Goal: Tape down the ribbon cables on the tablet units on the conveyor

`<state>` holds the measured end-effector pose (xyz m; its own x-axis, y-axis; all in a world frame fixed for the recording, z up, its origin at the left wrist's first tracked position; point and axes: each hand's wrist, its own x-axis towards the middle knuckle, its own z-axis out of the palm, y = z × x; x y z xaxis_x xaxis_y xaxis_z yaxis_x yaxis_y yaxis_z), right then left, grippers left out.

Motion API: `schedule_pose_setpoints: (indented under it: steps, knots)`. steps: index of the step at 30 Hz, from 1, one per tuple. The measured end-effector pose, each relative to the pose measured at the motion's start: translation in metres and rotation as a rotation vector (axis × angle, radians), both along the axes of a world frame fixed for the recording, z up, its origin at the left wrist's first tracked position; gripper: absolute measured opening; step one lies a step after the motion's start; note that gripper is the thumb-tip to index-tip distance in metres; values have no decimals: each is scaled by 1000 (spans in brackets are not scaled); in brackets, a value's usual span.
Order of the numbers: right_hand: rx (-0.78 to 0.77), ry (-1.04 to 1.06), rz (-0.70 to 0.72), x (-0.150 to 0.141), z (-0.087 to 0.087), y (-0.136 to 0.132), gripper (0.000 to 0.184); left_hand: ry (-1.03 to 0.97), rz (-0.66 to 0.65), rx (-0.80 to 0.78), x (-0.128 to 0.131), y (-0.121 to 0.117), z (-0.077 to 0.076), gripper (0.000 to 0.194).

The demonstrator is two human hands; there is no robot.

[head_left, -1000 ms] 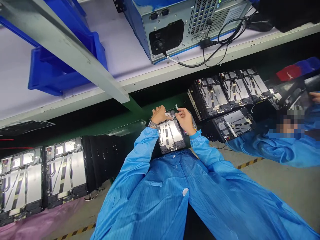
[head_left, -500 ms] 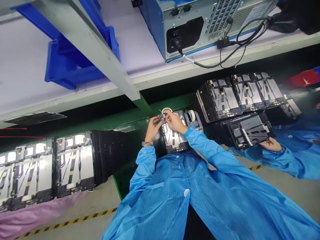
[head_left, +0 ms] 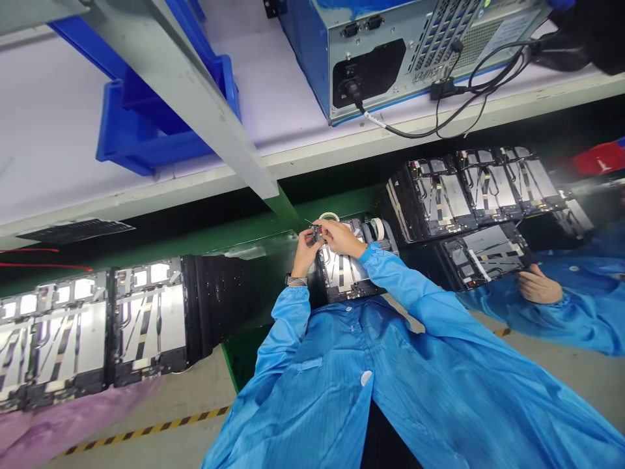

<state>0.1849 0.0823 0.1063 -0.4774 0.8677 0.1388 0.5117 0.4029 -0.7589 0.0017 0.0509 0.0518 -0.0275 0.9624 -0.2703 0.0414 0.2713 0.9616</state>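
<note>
An opened flat electronic device (head_left: 342, 270), silver panel with black strips and a black rim, lies in front of my body. At its upper left corner, my left hand (head_left: 305, 253) pinches a small dark electronic part (head_left: 316, 230) with a spot of red. My right hand (head_left: 342, 238) reaches over the device from the right, its fingers bent and closed on the same part. The fingers partly cover it, so its exact kind is unclear. Just beyond the hands is a roll of pale tape (head_left: 329, 216); another roll sits in a grey tape dispenser (head_left: 385, 236) at the right.
Stacks of similar opened devices stand left (head_left: 151, 319) and right (head_left: 439, 195). A co-worker's hand (head_left: 541, 285) touches another device (head_left: 486, 254) at the right. Above are a shelf edge (head_left: 332, 148), a blue bin (head_left: 127, 146), a computer case (head_left: 366, 71) and a slanted post (head_left: 195, 98).
My right fingers have come down closer to my left fingertips around the small part. The co-worker's device now lies flatter, with the hand at its right edge. The whole view has shifted slightly.
</note>
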Motion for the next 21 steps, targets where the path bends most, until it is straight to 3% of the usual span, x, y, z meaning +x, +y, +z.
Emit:
schedule_pose_setpoints:
  steps: [4,7,12,14,21]
  knots:
    - [-36,45,-76,3,0,-5,58,-29,22,-13,4,-1,2,49]
    - [-134,275,-249,-1,11,-22,50,-40,65,-18,7,-2,1,48]
    - [-794,960,-429,-16,28,-67,40,-69,72,23,10,-7,-3,48]
    - [-956,1138,-476,-20,28,-79,44,-74,67,60,11,-9,-1,50]
    - [-1037,1342,-467,-29,22,-89,48,-70,48,151,14,-10,10,52]
